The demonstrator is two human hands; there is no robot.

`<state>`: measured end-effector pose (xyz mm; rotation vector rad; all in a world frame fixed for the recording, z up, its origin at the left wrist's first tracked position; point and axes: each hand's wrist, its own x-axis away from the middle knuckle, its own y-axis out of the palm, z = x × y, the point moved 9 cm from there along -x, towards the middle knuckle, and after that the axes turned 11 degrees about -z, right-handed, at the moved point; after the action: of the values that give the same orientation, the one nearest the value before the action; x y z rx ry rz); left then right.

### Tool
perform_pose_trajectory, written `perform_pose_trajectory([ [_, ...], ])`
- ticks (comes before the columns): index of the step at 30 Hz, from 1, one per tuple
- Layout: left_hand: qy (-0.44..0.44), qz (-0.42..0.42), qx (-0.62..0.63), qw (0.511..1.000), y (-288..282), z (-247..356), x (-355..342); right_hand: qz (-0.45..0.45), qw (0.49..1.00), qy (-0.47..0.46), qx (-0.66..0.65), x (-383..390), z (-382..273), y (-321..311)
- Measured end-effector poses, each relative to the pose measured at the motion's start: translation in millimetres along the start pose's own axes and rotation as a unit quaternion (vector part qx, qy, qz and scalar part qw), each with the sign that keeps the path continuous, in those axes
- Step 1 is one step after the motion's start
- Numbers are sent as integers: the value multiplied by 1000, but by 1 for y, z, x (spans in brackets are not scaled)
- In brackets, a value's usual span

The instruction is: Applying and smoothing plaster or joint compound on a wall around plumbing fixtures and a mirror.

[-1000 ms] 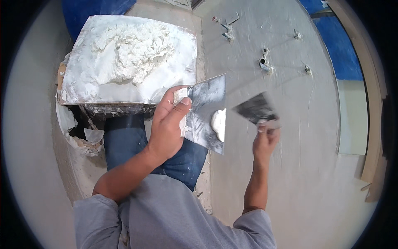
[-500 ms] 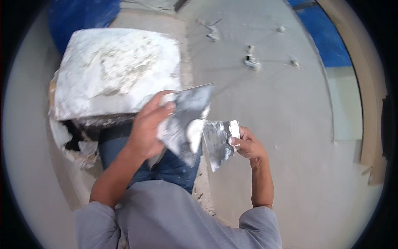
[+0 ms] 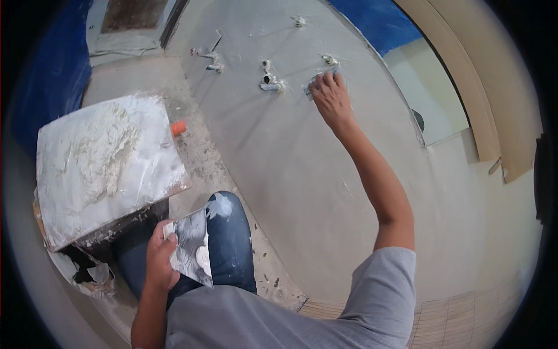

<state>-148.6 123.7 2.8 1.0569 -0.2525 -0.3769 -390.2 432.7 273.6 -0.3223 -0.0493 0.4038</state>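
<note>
Right hand now moved up to grey plastered wall, pinching mostly hidden flat grey scraper near pale pipe stub, left hand pinching rectangular silver metal blade bearing white paste

Just beyond the right hand's fingertips, a short pipe stub crusted with pale plaster juts from the smooth grey plastered wall, blocking a straight sweep forward. To that hand's left, a cluster of grey pipe ends with a dark round opening bars the way. Nearer than the hand, the wall offers a wide unobstructed stretch. Ahead of the left hand stands a white-smeared square board; to its right, a blue-trousered knee limits sideways room.
</note>
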Motion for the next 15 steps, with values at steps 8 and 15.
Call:
perform_pose_trajectory([
  [8, 20, -15, -32, 999, 5, 0, 4, -110, 989, 95, 4, 52, 25, 56],
  [15, -11, -66, -15, 998, 36, -14, -23, -169, 976, 136, -21, 226, 18, 52],
])
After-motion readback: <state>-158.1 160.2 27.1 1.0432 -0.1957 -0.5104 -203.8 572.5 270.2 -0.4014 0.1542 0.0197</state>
